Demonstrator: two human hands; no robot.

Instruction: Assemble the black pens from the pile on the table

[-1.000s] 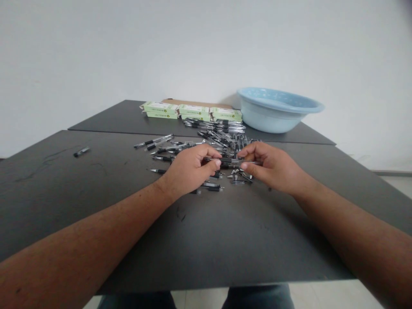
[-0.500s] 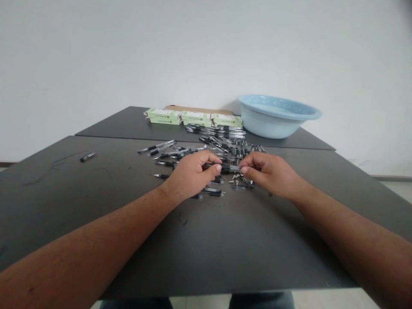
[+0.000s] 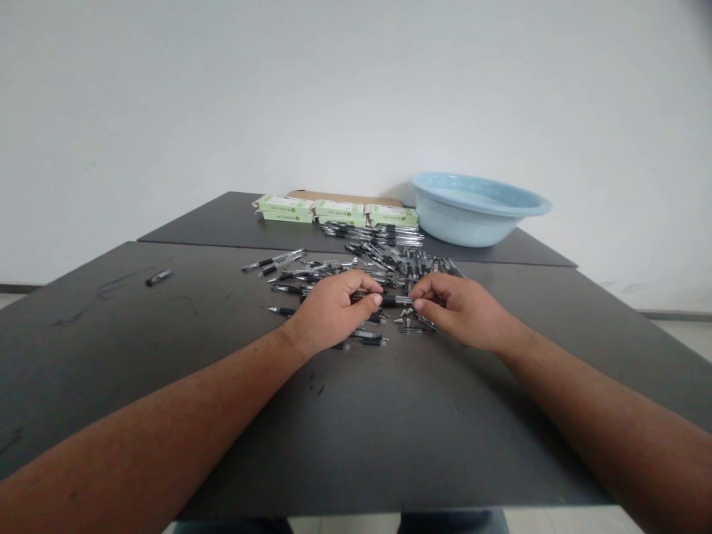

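My left hand is closed in a pinch on a pen with a dark grip section, held level. From the other side, the thumb and fingertips of my right hand pinch the pen's right end. Parts of the pen are covered by my fingers. Beneath and behind my hands lies a loose spread of pen bodies with black grips. Just below the right fingertips sits a little heap of small cone-shaped pen tips.
Green-and-white cartons stand stacked at the back beside a light blue basin. A row of pens lies before the cartons. One short pen piece or cap rests alone at left on the dark table.
My right fingertips have drawn in against the pen's end; the thin rod that stuck out past them earlier no longer shows. The view has tilted up slightly, lowering everything in frame.
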